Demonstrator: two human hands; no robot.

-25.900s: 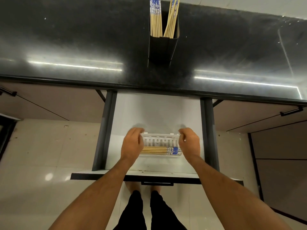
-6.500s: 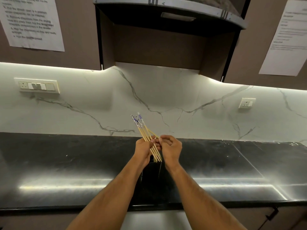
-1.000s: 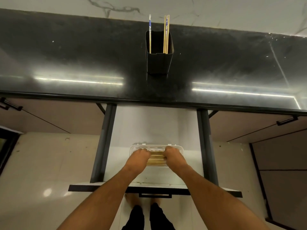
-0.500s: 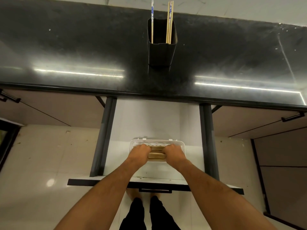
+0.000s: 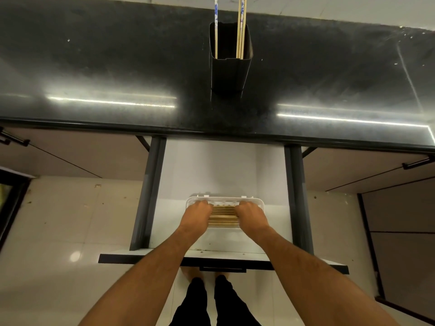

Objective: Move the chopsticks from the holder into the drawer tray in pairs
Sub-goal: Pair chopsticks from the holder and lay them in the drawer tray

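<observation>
A white slotted tray (image 5: pixel 223 198) lies in the open drawer (image 5: pixel 211 170) and holds several wooden chopsticks (image 5: pixel 223 216) laid crosswise. My left hand (image 5: pixel 196 216) covers their left ends and my right hand (image 5: pixel 251 217) covers their right ends. Both hands have the fingers curled down onto the sticks, and the fingertips are hidden. On the black countertop (image 5: pixel 94 67) stands the black holder (image 5: pixel 229 74). One chopstick (image 5: pixel 215 27) leans at its left side and a few more chopsticks (image 5: pixel 241 27) stand at its right.
Dark drawer rails (image 5: pixel 150 196) run along both sides of the white drawer floor. The drawer front (image 5: pixel 223 260) is at my waist, above my feet. Closed cabinet fronts with black handles (image 5: pixel 416 162) flank the drawer. The floor has pale tiles.
Seconds ago both hands held a bunch of chopsticks above the holder; now they are down in the tray. Over the last second the hands have barely moved. The holder has fewer sticks than before.
</observation>
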